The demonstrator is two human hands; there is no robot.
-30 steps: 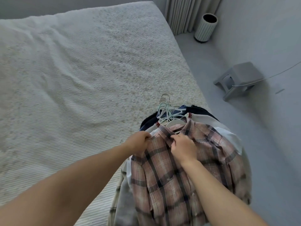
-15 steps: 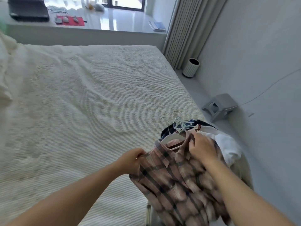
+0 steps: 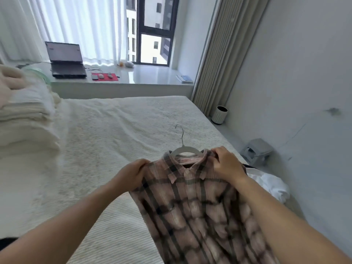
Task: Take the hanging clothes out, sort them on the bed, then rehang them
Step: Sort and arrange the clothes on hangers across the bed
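Left hand (image 3: 131,173) and right hand (image 3: 226,164) gripping plaid shirt (image 3: 192,202) shoulders, on white hanger (image 3: 183,149), above bed (image 3: 114,130).

Pink plaid shirt (image 3: 194,202) on white hanger (image 3: 183,149), spread above the bed (image 3: 118,130).

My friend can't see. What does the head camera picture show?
Two hands, left hand and right hand, hold up a pink checked shirt on a white hanger over a bed. A laptop sits by the window behind.
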